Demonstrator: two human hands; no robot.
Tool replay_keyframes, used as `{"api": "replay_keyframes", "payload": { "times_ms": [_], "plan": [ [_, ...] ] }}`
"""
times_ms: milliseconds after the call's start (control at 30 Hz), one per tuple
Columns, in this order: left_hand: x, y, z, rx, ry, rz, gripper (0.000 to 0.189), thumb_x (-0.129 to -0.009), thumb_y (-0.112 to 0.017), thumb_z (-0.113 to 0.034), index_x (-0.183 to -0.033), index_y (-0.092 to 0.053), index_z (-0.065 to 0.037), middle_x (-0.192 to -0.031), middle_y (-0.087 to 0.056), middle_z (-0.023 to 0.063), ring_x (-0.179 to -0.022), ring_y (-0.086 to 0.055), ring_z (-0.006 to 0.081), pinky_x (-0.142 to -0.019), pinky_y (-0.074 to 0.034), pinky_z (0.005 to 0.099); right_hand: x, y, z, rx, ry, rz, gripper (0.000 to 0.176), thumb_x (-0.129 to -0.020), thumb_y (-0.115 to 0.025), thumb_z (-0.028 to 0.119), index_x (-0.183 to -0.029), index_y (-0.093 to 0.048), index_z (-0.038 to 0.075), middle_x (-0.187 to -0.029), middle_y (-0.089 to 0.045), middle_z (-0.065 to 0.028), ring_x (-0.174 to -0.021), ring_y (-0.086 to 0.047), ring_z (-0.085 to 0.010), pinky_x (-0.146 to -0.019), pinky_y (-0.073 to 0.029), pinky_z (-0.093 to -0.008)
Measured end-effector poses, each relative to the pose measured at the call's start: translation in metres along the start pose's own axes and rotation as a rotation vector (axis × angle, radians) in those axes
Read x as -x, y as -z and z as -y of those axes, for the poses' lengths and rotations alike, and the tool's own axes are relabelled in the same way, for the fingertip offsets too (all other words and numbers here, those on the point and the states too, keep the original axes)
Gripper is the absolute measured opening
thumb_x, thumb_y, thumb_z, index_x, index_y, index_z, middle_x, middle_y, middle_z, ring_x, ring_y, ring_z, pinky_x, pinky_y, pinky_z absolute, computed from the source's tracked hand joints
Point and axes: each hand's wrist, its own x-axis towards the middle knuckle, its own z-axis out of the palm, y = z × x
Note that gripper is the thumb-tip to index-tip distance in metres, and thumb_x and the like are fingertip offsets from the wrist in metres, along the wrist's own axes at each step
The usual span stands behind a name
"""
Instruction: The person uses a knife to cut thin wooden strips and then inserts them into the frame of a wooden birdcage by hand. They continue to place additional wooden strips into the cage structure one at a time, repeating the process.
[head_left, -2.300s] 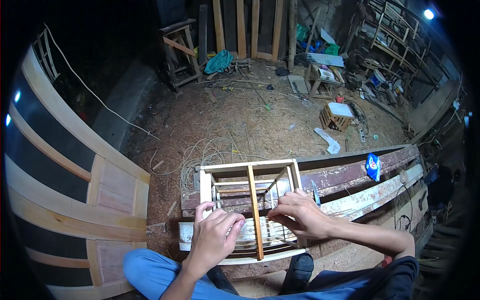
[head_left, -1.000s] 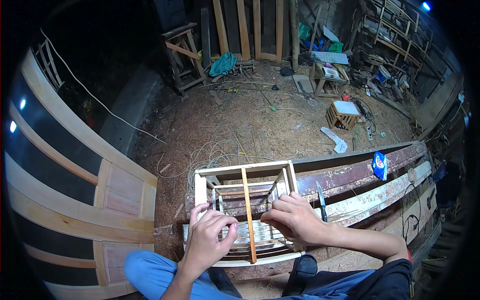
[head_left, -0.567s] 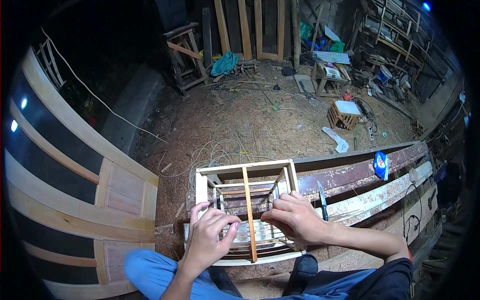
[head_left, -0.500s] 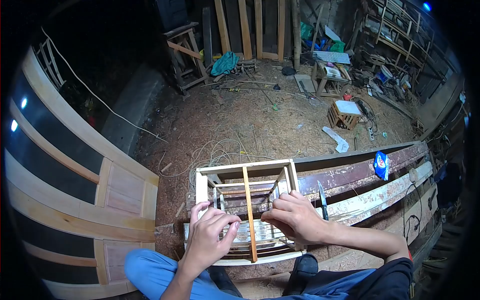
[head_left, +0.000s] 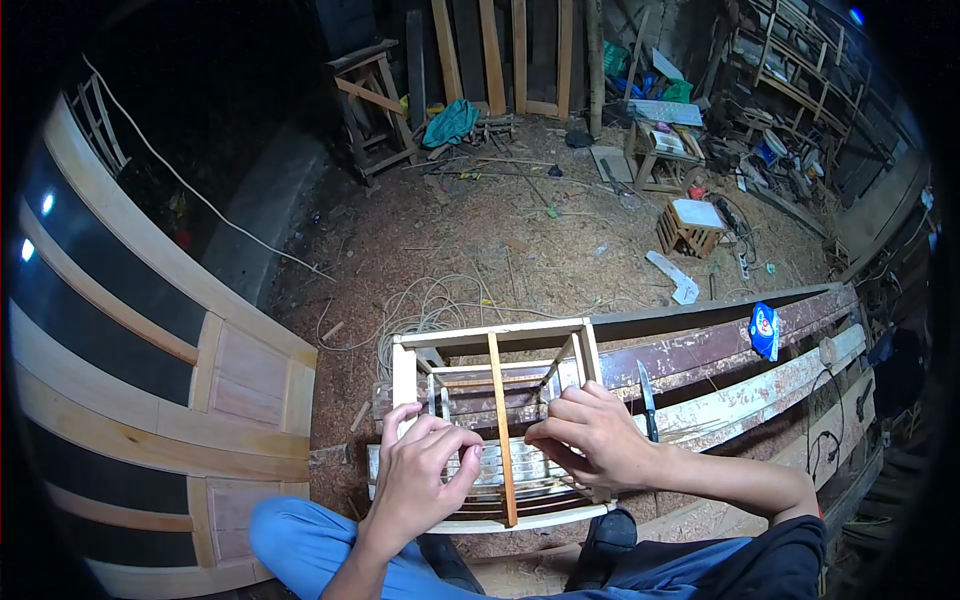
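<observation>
A small pale wooden frame stands in front of me, with slats below its open top. An orange-brown wooden strip runs lengthwise across the middle of that opening. Left of the strip, my left hand is over the frame's left side, its fingers curled and its thumb close to the index finger. On the other side my right hand is closed in a pinch, beside the frame's right rail. Whatever lies between the fingertips of either hand is too small to make out. Neither hand visibly touches the strip.
A knife and a blue packet lie on the long boards to the right. A panelled wooden door is at the left. Coiled cable and a slatted crate are on the shavings-covered ground.
</observation>
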Motion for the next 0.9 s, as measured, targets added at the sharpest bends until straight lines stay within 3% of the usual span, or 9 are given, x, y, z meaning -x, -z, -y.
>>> {"api": "replay_keyframes", "payload": {
  "times_ms": [733,800,900],
  "plan": [
    [0.0043,-0.0032,0.0017,0.003,-0.012,-0.049,0.005,-0.093,-0.077,-0.015,-0.095,-0.078,-0.010,-0.093,-0.078,0.0040,-0.097,-0.072,0.0224,-0.116,-0.040,0.0513,0.0035,-0.0014,0.0001,0.011,-0.007,0.006,0.019,-0.091,-0.078,0.014,-0.109,-0.073,0.009,-0.093,-0.060,-0.0050,-0.093,-0.060,-0.0248,-0.079,-0.042,-0.0392],
    [0.0053,-0.0034,0.0020,0.000,-0.018,-0.051,0.005,-0.093,-0.077,-0.015,-0.096,-0.078,-0.010,-0.093,-0.078,0.0039,-0.098,-0.072,0.0223,-0.116,-0.040,0.0513,0.0032,-0.0020,-0.0002,-0.004,0.012,-0.027,0.020,-0.091,-0.080,0.012,-0.110,-0.075,0.011,-0.087,-0.058,-0.0031,-0.085,-0.057,-0.0238,-0.075,-0.040,-0.0392],
    [0.0054,-0.0039,0.0029,0.010,-0.019,-0.066,0.005,-0.092,-0.078,-0.014,-0.096,-0.078,-0.010,-0.096,-0.078,0.0042,-0.102,-0.072,0.0233,-0.115,-0.040,0.0513,0.0026,-0.0012,0.0000,-0.005,0.014,-0.028,0.020,-0.091,-0.080,0.012,-0.111,-0.075,0.011,-0.088,-0.058,-0.0033,-0.086,-0.058,-0.0240,-0.076,-0.041,-0.0394]
  ]
}}
